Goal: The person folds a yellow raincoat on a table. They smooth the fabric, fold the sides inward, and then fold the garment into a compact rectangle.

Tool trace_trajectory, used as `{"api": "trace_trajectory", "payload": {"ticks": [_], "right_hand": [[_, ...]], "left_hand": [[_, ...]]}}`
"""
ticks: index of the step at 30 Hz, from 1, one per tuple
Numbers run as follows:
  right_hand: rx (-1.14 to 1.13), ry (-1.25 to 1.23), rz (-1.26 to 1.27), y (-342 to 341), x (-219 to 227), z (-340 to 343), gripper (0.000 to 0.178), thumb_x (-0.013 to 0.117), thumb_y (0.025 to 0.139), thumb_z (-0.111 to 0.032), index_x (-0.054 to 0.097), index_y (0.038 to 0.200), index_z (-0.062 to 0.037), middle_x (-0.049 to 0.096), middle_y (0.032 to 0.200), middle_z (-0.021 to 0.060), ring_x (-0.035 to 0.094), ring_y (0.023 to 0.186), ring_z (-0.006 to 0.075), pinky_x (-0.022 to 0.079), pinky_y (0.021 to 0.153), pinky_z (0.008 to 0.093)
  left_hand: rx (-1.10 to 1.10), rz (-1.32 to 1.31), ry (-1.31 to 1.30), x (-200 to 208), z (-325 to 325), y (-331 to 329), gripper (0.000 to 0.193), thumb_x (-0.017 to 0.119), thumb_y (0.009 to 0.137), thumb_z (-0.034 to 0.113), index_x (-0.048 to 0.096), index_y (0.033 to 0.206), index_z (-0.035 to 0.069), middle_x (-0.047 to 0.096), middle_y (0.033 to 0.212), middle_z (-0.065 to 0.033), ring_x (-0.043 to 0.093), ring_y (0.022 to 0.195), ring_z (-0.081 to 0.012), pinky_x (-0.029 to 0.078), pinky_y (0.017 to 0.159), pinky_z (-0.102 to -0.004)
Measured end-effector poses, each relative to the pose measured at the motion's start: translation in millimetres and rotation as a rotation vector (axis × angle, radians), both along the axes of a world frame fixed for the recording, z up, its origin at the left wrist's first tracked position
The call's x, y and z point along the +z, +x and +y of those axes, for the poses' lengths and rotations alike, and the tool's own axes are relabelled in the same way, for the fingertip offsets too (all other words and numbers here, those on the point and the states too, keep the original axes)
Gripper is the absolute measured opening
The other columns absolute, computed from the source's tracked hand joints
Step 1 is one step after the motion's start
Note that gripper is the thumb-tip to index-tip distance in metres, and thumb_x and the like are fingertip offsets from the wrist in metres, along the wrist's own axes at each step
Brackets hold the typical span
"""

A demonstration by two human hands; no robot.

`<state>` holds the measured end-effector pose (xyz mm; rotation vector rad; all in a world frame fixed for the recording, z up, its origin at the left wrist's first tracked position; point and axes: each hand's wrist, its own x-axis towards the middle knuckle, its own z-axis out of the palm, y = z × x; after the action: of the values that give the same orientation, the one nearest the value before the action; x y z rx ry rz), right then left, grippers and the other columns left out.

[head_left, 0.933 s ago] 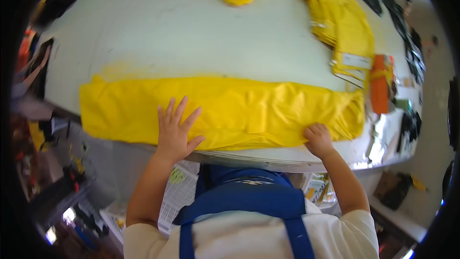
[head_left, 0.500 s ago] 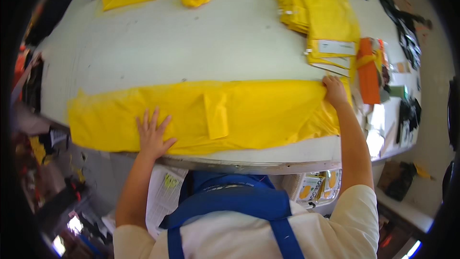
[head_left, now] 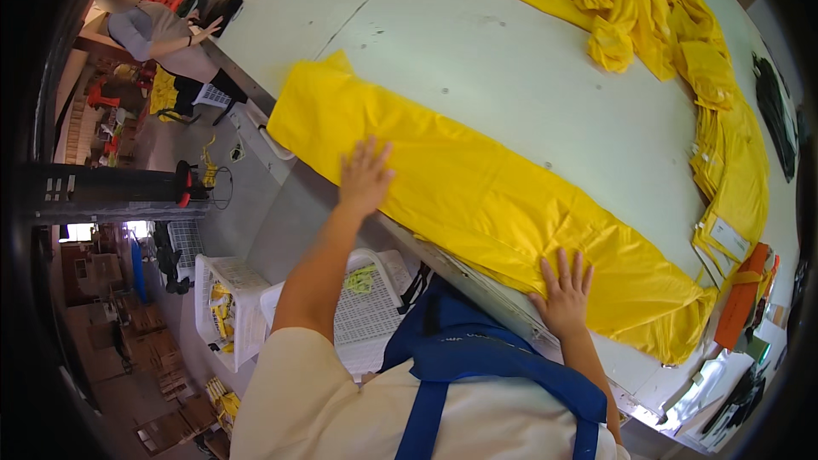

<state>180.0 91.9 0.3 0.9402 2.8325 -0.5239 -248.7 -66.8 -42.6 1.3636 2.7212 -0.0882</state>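
Observation:
A long folded strip of smooth yellow waterproof-looking fabric (head_left: 477,196) lies along the near edge of the white table (head_left: 400,60), slanting from upper left to lower right. My left hand (head_left: 366,177) rests flat on its near edge towards the left end, fingers spread. Further right, my right hand (head_left: 564,291) presses on the near edge, also with fingers apart. Neither hand grips anything. Creases and bunched folds show around the right end of the strip, and its left end has a raised corner.
Crumpled yellow fabric (head_left: 613,0) lies at the far side, beside a stack of folded yellow pieces (head_left: 733,170). An orange box (head_left: 741,298) stands at the right. White baskets (head_left: 239,298) are below the table. Another person (head_left: 162,34) is at the table's far left.
The view has turned to the left. My right hand has left the far right corner of the strip and lies flat nearer the left hand. The narrow flap across the middle no longer shows.

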Motion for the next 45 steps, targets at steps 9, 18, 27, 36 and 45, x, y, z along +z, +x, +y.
{"api": "trace_trajectory", "payload": {"ticks": [9,18,27,36,45], "right_hand": [[0.036,0.072,-0.046,1,-10,0,0.063,0.059,0.081,-0.051,0.051,0.133,-0.0164,0.028,0.151,0.013,0.013,0.142,0.0411,0.003,0.112,0.0582],[0.094,0.133,-0.068,2,-16,1,0.061,0.057,0.082,-0.051,0.049,0.132,-0.016,0.03,0.149,0.0149,0.017,0.139,0.0446,0.007,0.111,0.0609],[0.054,0.126,-0.06,-1,-17,-3,0.058,0.058,0.081,-0.05,0.052,0.128,-0.0148,0.032,0.148,0.0154,0.018,0.139,0.0451,0.007,0.111,0.0619],[-0.018,0.022,-0.072,-15,2,-1,0.057,0.064,0.078,-0.044,0.055,0.126,-0.0149,0.037,0.145,0.0155,0.024,0.137,0.0444,0.01,0.111,0.0593],[-0.239,0.018,0.088,-106,21,-32,0.082,0.068,0.075,-0.046,0.038,0.138,-0.0023,0.027,0.147,0.0232,0.023,0.137,0.0427,0.019,0.111,0.0511]], "left_hand": [[0.088,0.108,0.276,50,1,-203,0.071,0.062,0.078,0.013,0.034,0.143,0.019,0.029,0.15,-0.008,0.027,0.138,-0.0306,0.017,0.114,-0.048],[-0.109,-0.196,-0.624,98,64,-284,0.036,0.07,0.064,0.013,0.066,0.099,0.008,0.063,0.106,-0.0084,0.056,0.108,-0.0255,0.03,0.104,-0.0514],[0.354,-1.064,0.161,162,38,-332,0.044,0.07,0.074,0.003,0.051,0.113,0.01,0.061,0.085,-0.0072,0.06,0.073,-0.0141,0.048,0.058,-0.026],[0.515,0.075,0.56,4,-65,-314,0.072,0.074,0.08,0.026,0.038,0.137,0.001,0.052,0.129,-0.0193,0.056,0.113,-0.0349,0.045,0.091,-0.0462],[1.259,-1.502,1.276,-13,-109,-111,0.038,0.063,0.09,0.02,0.052,0.122,0.002,0.059,0.118,-0.0127,0.055,0.112,-0.0246,0.045,0.094,-0.0423]]}}
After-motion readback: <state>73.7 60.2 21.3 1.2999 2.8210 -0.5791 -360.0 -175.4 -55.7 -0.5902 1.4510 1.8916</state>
